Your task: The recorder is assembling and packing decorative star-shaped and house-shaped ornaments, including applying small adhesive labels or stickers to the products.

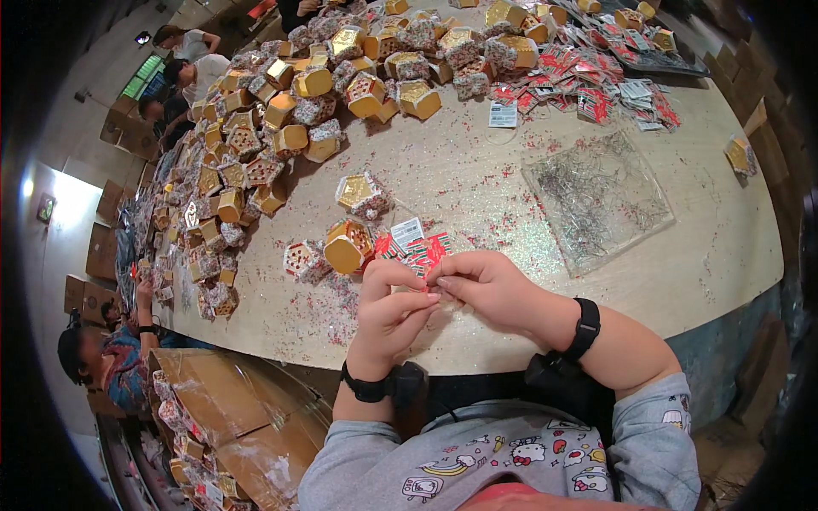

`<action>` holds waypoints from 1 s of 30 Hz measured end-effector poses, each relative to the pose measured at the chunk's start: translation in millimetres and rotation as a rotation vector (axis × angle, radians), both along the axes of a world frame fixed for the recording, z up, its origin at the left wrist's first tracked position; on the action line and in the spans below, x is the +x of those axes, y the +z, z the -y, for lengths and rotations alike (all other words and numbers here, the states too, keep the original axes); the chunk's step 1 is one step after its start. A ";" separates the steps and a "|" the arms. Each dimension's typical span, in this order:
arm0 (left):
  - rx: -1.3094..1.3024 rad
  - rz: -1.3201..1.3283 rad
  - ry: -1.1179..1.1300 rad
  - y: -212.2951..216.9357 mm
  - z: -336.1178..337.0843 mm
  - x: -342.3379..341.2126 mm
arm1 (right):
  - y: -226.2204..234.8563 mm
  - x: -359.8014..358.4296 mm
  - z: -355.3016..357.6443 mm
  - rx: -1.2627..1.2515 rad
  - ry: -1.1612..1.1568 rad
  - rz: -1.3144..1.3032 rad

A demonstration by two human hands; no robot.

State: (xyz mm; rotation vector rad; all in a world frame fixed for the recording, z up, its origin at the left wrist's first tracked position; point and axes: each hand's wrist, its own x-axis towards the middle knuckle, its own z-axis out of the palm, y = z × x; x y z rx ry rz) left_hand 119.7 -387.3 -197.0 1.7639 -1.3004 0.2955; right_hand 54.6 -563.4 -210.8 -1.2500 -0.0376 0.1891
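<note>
Both hands meet near the table's front edge with their fingertips pinched close together. My left hand (pixel 390 317) is closed, thumb against forefinger. My right hand (pixel 494 289) pinches right beside it. Whatever thin or small thing they hold is too fine to make out. Just beyond the fingers lie red, green-striped cards (pixel 429 248) and a white printed label card (pixel 407 232). To the left of them sits a gold-based house-shaped ornament (pixel 348 249) with a sprinkle-coated roof. A second ornament (pixel 363 194) lies behind it, and a third (pixel 302 261) to its left.
A large heap of similar ornaments (pixel 285 111) covers the table's far left. Red cards (pixel 567 72) pile up at the back. A shallow clear tray (pixel 588 260) of thin wires lies at right. Loose glitter dots the tabletop (pixel 452 179). An open cardboard box (pixel 230 400) stands lower left; people work beyond.
</note>
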 end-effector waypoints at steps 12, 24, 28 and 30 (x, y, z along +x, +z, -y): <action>-0.053 -0.364 -0.066 -9.8 -0.6 3.5 | -5.0 -1.1 1.0 -0.377 0.047 0.386; -0.026 -0.266 -0.094 0.9 1.9 6.6 | -3.7 -0.7 2.6 -0.011 0.117 -0.006; 0.084 -0.127 -0.077 7.3 5.4 11.0 | -11.5 2.5 5.2 0.118 0.107 -0.023; 0.196 -0.003 -0.057 17.4 7.2 15.0 | -15.2 3.0 6.9 0.119 0.086 -0.030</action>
